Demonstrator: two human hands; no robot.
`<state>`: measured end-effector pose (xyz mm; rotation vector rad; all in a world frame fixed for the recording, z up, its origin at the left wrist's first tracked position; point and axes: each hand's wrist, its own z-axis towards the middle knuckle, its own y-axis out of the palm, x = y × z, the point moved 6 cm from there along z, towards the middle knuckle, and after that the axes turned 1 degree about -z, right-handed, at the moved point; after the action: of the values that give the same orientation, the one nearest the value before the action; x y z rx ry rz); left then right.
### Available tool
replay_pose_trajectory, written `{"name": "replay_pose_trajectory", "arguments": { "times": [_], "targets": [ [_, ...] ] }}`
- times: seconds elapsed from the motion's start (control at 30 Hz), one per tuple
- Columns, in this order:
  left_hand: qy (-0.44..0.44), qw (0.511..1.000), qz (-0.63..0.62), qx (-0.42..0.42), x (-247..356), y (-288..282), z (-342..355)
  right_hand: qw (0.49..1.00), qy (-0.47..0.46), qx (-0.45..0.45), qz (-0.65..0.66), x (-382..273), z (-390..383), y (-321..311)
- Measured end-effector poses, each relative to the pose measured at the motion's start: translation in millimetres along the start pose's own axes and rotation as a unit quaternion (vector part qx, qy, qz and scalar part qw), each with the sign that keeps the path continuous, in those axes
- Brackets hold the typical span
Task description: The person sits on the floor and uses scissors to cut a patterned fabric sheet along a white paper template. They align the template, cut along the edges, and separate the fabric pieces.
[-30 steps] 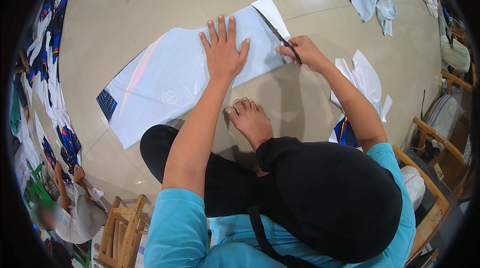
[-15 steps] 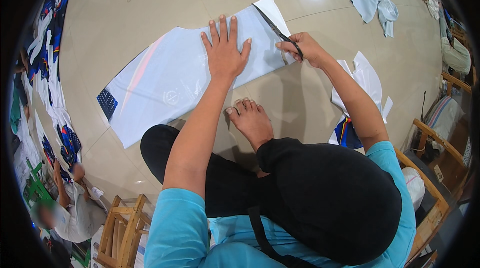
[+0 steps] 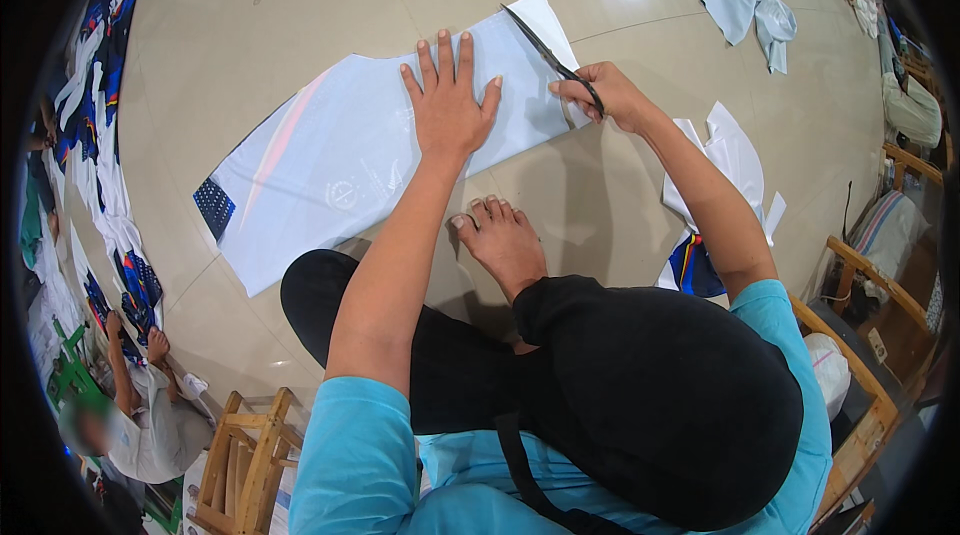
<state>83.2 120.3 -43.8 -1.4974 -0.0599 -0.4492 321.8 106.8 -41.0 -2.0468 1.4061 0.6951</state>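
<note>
A folded piece of pale fabric lies flat on the tiled floor in front of me, with a dark dotted patch at its left corner. My left hand presses on it with the fingers spread. At its right end, my right hand grips black-handled scissors. The long dark blades lie across the fabric near the far right corner, tips at its far edge. Right of the blades a white strip of fabric shows. My bare foot rests just below the near edge.
White and blue fabric scraps lie beside my right arm, and a light blue scrap lies far right. Wooden frames stand at lower left and right. At the left a person handles long rows of printed fabric.
The scissors and my right hand have shifted very slightly to the left. My left hand and the fabric stay almost the same.
</note>
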Motion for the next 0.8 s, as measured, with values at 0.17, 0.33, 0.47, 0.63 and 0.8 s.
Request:
{"name": "replay_pose_trajectory", "arguments": {
  "times": [0.17,0.33,0.47,0.63,0.8],
  "targets": [
    [-0.002,1.000,0.000,-0.006,-1.6,0.8,-0.7,0.999,0.011,0.038,-0.007,-6.3,-11.0,2.3],
    [0.001,1.000,-0.009,0.005,-6.4,4.4,-1.7,0.974,-0.097,0.174,-0.109,-16.6,-14.7,-13.3],
    [-0.004,0.992,-0.119,0.031,-14.5,-3.0,-1.1,0.898,-0.220,0.307,-0.226,-43.9,-16.4,-16.1],
    [-0.062,0.996,-0.058,0.014,-31.7,-29.9,-18.1,0.850,-0.282,0.367,-0.250,-17.5,-17.9,-4.7],
    [-0.137,0.990,-0.031,0.024,-92.7,-62.2,-45.6,0.868,-0.237,0.379,-0.215,49.0,-46.9,16.0]
  ]
}}
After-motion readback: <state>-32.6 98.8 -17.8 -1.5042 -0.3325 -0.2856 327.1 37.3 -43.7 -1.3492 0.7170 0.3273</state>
